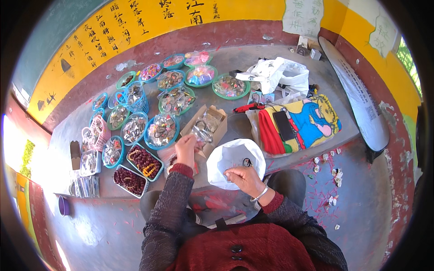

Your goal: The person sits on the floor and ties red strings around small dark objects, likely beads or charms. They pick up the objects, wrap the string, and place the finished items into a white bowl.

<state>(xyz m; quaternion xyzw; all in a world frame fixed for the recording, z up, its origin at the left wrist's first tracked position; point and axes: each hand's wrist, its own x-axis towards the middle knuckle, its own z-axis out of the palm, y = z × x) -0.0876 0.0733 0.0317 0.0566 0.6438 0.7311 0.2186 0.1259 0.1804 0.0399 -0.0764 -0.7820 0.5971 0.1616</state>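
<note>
My left hand point(185, 150) is raised at the near edge of a cardboard box point(186, 131), its fingers closed on a small clear plastic packet point(202, 136). More clear packets point(209, 121) lie inside the box. My right hand point(247, 179), with a bracelet on its wrist, is over the near rim of an open white bag point(219, 159). Its fingers are pinched together; what they hold, if anything, is too small to name. A small dark ring-shaped thing point(246, 162) shows against the bag's inside, just beyond that hand.
Several round baskets point(149, 143) of small packaged goods cover the grey platform's left side. Two trays of dark beads point(145, 161) stand near its front edge. A phone point(283, 125) lies on a folded colourful blanket point(312, 124) at right, with a white plastic bag point(282, 72) behind.
</note>
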